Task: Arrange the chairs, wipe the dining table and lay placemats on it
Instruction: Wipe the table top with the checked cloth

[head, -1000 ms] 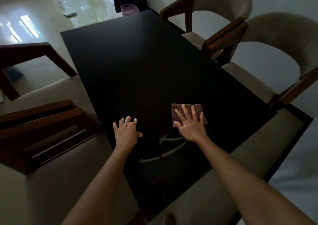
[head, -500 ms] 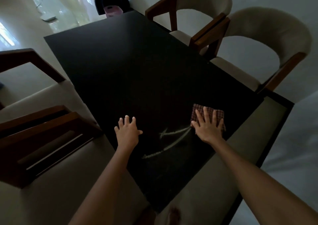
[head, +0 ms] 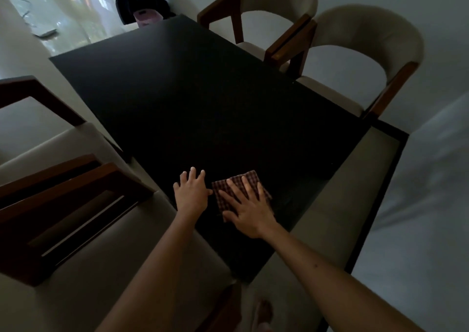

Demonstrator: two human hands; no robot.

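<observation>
A black dining table [head: 193,98] fills the middle of the view. My right hand [head: 247,211] lies flat, fingers spread, pressing a folded red-checked cloth [head: 253,180] onto the table's near part. My left hand [head: 192,193] rests flat on the table just left of the cloth, fingers apart, its thumb touching the cloth's edge. Two chairs with cream backs and wooden arms [head: 279,4] [head: 368,52] stand along the table's right side. Two more wooden-armed chairs [head: 38,98] [head: 66,205] stand at its left side. No placemats are in view.
A cream bench seat with a dark frame [head: 355,179] runs along the table's near right edge. A dark bag and a pink object [head: 146,17] sit past the far end near a bright window. My bare foot [head: 262,314] shows on the floor below.
My right hand slid the cloth out to the right, then back left until it meets my left hand. The pale streaks on the table near my hands are gone. My left hand stayed put.
</observation>
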